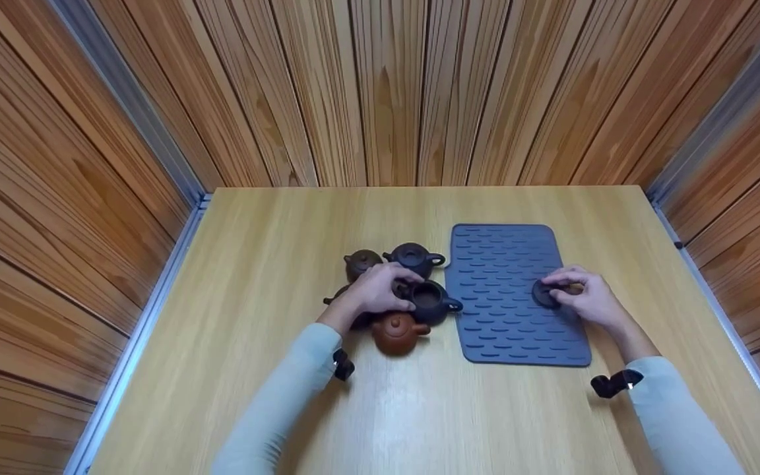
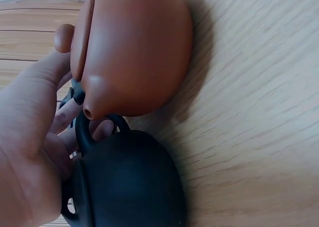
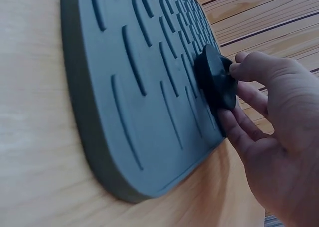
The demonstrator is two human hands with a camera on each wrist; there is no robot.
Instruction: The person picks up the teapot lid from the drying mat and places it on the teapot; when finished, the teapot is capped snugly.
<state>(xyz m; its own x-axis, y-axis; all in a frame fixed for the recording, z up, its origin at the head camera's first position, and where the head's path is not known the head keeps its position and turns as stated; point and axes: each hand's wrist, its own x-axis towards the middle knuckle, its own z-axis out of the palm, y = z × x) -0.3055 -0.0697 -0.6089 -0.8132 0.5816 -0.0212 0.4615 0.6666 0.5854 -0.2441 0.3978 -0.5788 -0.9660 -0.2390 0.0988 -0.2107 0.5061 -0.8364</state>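
Note:
In the head view my left hand reaches over a cluster of small teapots. Its thumb and fingers hold the near side of a black lidless teapot, whose round opening faces up. Close below the thumb sits a reddish-brown teapot with its lid on; in the left wrist view it partly hides the fingers. A dark teapot lies under the palm there. At the right, my right hand pinches a round black teapot lid by its knob, tilted at the mat's surface.
A dark grey ridged mat lies right of the teapots. Behind my left hand stand a brown teapot and a black lidded teapot. Wood-plank walls enclose the light wooden table at the back and sides.

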